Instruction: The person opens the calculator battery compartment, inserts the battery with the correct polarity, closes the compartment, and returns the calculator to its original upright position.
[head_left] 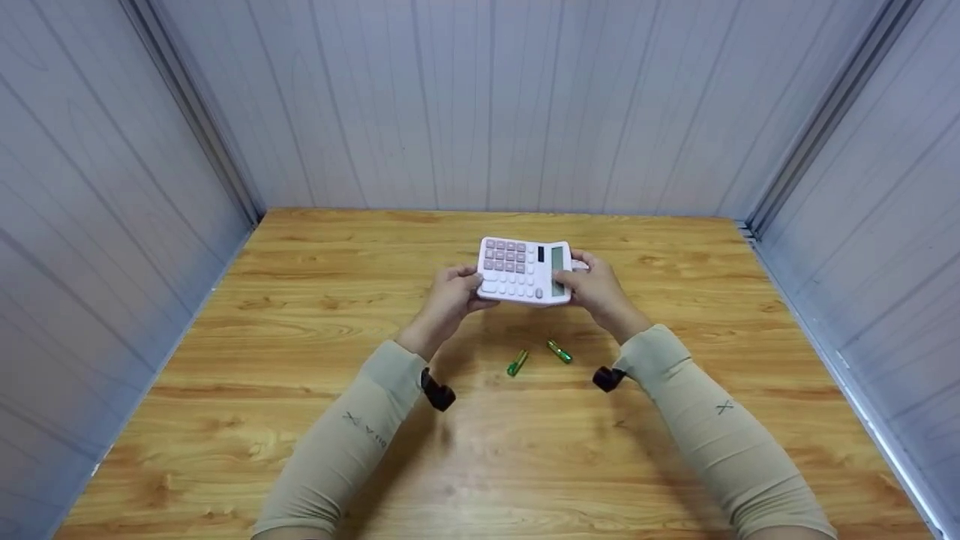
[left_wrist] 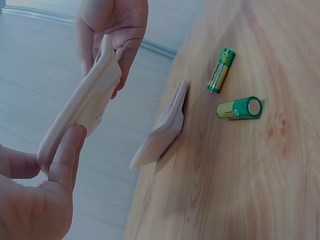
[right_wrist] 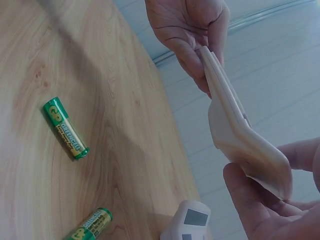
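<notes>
A white calculator (head_left: 512,270) with greyish-pink and white keys is held above the table, turned sideways with its display (head_left: 557,259) toward the right. My left hand (head_left: 451,291) pinches its key end, thumb on top and fingers beneath. At the display end, my right hand (head_left: 596,289) grips it with the thumb over the screen. From the side, the left wrist view shows its thin edge between the two hands. Two green and gold batteries, one (head_left: 517,363) to the left and another (head_left: 559,351) to the right, lie on the table nearer my body.
Another pale calculator (right_wrist: 192,220) rests on the wooden table (head_left: 337,465), seen in both wrist views; the held one mostly covers it from the head camera. Pale panel walls (head_left: 465,105) enclose the table at the back and both sides.
</notes>
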